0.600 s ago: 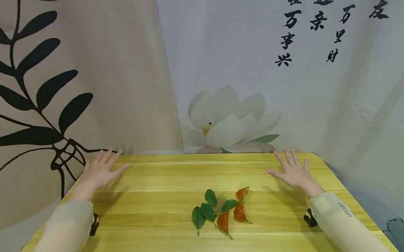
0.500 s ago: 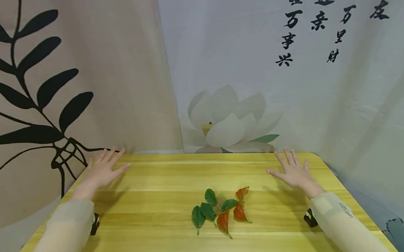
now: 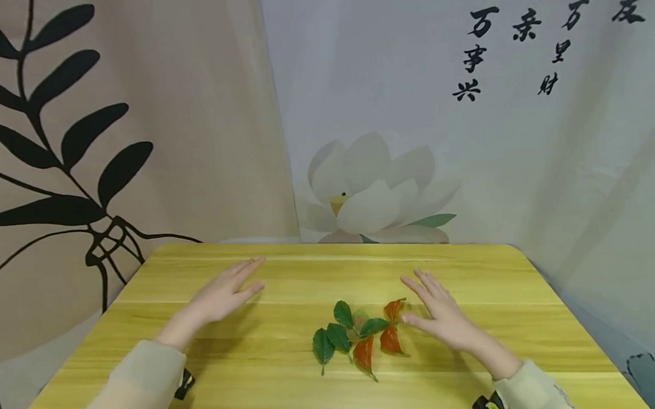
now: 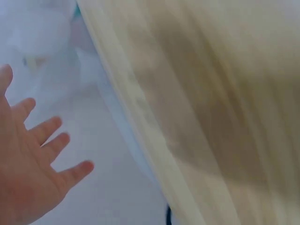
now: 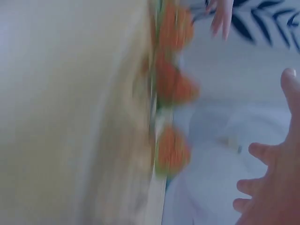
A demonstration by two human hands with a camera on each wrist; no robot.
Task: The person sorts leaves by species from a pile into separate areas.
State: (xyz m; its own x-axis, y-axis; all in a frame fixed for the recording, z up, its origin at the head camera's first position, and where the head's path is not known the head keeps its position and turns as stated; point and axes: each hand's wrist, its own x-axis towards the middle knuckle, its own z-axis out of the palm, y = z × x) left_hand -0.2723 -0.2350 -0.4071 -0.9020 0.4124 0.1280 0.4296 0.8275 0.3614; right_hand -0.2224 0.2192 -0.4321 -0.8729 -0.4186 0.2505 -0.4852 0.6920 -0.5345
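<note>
Near the middle of the table lies a small cluster: several green serrated leaves [image 3: 338,337] and, to their right, red pointed pieces [image 3: 363,354] that look like husks or curled leaves. A pale, brownish piece [image 3: 359,319] sits among them, partly hidden. My left hand [image 3: 220,297] hovers over the table well left of the cluster, fingers extended, holding nothing. Just right of the red pieces, my right hand [image 3: 444,316] has its fingers spread and holds nothing; its thumb is close to them, and I cannot tell whether it touches. The wrist views are blurred.
The yellow wood-grain table [image 3: 271,389] ends at a back edge in front of hanging cloth. That cloth carries a printed lotus [image 3: 380,195], dark printed leaves [image 3: 46,212] and black writing. Black bands [image 3: 489,405] show under both sleeves.
Both hands have come inward from the table's far left and right sides toward the cluster, fingers still extended. The leaves and red pieces lie as before; the head view has shifted slightly.
</note>
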